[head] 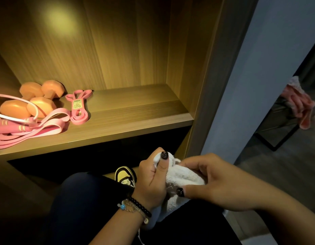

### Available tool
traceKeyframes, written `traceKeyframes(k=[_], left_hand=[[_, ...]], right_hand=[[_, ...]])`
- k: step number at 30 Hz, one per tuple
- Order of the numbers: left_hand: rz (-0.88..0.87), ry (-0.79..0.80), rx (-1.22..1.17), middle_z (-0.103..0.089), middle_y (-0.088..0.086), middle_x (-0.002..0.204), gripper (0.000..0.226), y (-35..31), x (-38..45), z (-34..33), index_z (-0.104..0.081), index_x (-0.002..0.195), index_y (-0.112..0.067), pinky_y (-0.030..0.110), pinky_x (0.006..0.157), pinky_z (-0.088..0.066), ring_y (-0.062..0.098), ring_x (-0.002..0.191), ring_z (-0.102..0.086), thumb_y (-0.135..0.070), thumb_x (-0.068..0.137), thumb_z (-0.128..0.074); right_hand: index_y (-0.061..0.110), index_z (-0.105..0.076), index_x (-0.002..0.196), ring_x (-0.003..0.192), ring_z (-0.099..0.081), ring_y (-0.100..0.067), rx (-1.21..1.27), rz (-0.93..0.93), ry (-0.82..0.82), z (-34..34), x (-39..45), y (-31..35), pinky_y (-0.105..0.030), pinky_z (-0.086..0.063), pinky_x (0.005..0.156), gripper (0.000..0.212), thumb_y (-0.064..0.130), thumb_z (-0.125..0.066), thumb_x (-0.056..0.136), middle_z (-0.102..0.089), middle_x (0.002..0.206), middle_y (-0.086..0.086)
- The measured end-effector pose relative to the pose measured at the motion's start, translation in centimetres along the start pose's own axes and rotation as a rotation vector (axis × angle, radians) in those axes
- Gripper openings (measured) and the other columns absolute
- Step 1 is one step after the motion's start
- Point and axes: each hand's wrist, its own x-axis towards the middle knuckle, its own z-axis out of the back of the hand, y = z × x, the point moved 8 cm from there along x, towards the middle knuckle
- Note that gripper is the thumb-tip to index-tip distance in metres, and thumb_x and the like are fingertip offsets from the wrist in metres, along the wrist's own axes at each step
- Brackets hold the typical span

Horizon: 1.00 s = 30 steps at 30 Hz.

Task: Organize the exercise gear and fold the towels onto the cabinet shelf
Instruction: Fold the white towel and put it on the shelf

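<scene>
One white terry towel [184,175] sits bunched over the person's lap at five o'clock, not yet folded. The left hand [153,177] pinches its upper corner; the right hand [211,181] grips its side. On the wooden cabinet shelf [132,112], at nine o'clock, two orange dumbbells [29,101], one pink skipping rope [10,128] and two pink resistance bands [79,106] already lie, loosely grouped; the towel's shelving remains.

It looks like a home: a wooden cabinet [197,50] with a lit shelf [135,110] and a sneaker [125,175] below it.
</scene>
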Motion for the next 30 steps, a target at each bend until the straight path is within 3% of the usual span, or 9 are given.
traceKeyframes(k=[3,6,8,11,13,18,23,27,30], left_hand=[[0.051,-0.123,-0.024,-0.047,-0.007,0.057,0.040,-0.4,0.5,1.0,-0.050,0.067,-0.019,0.027,0.046,-0.037,0.007,0.050,-0.045,-0.047,0.095,-0.043],[0.204,-0.426,-0.253,-0.051,-0.006,0.055,0.028,-0.4,1.6,4.5,-0.052,0.069,-0.015,0.026,0.048,-0.046,0.011,0.051,-0.052,-0.032,0.091,-0.050],[0.210,-0.570,-0.311,-0.053,-0.007,0.053,0.030,-1.4,2.4,6.6,-0.052,0.071,-0.013,0.025,0.048,-0.048,0.009,0.050,-0.054,-0.026,0.098,-0.050],[0.163,-0.677,-0.278,-0.053,-0.014,0.048,0.032,-3.1,3.0,9.8,-0.050,0.072,-0.017,0.019,0.046,-0.047,0.001,0.048,-0.054,-0.022,0.102,-0.041],[0.143,-0.694,-0.205,-0.051,-0.016,0.049,0.034,-3.8,3.0,11.3,-0.050,0.070,-0.019,0.020,0.048,-0.047,0.003,0.051,-0.054,-0.024,0.102,-0.042],[0.122,-0.648,-0.035,-0.049,-0.014,0.056,0.033,-4.8,2.5,12.8,-0.050,0.069,-0.020,0.024,0.056,-0.044,0.004,0.057,-0.050,-0.025,0.102,-0.044],[0.044,-0.664,0.050,-0.067,-0.013,0.071,0.033,-7.2,2.5,12.7,-0.062,0.079,-0.025,0.028,0.068,-0.050,0.003,0.071,-0.063,-0.029,0.104,-0.039],[-0.059,-0.501,0.045,-0.073,-0.006,0.100,0.036,-9.7,4.0,11.0,-0.068,0.107,-0.020,0.023,0.077,-0.054,0.007,0.095,-0.068,-0.031,0.104,-0.034],[-0.132,-0.350,0.055,-0.072,-0.005,0.099,0.038,-11.3,5.1,9.8,-0.067,0.101,-0.014,0.030,0.085,-0.052,0.011,0.097,-0.067,-0.033,0.099,-0.033]], right_hand=[[0.024,-0.071,0.102,0.088,-0.067,-0.022,0.079,-0.003,-0.074,0.3,0.5,-1.5,-0.034,-0.053,0.074,0.020,0.026,-0.073,0.082,-0.071,0.098,-0.003],[0.020,-0.071,0.094,0.080,-0.064,-0.013,0.064,-0.032,-0.212,0.3,1.8,-4.9,-0.022,-0.047,0.068,0.032,0.043,-0.076,0.072,-0.070,0.088,0.004],[0.023,-0.072,0.076,0.066,-0.057,0.000,0.075,-0.077,-0.320,0.6,2.5,-7.8,-0.013,-0.040,0.060,0.008,0.026,-0.079,0.075,-0.067,0.070,0.014],[0.023,-0.057,0.046,0.054,-0.049,-0.002,0.135,-0.251,-0.516,2.4,2.2,-12.9,-0.015,-0.036,0.054,0.036,0.018,-0.074,0.077,-0.053,0.048,0.014],[0.016,-0.049,0.050,0.050,-0.042,-0.006,0.113,-0.289,-0.676,4.2,1.6,-14.4,-0.017,-0.030,0.047,0.040,0.028,-0.076,0.077,-0.043,0.045,0.009],[0.002,-0.070,0.073,0.054,-0.049,0.002,0.038,-0.001,-0.830,7.1,2.7,-6.8,-0.011,-0.039,0.050,0.023,0.022,-0.071,0.085,-0.061,0.060,0.001],[0.023,-0.074,0.079,0.062,-0.057,0.005,0.005,0.279,-0.713,6.6,3.7,3.5,-0.009,-0.042,0.056,0.005,0.022,-0.071,0.082,-0.069,0.068,0.015],[0.009,-0.078,0.087,0.067,-0.061,-0.018,-0.038,0.432,-0.541,4.5,4.7,9.2,-0.028,-0.043,0.059,0.013,0.022,-0.074,0.082,-0.073,0.080,-0.013],[-0.001,-0.075,0.086,0.065,-0.053,-0.012,0.011,0.496,-0.423,3.2,5.0,11.1,-0.025,-0.037,0.057,0.015,0.013,-0.071,0.084,-0.068,0.074,-0.021]])
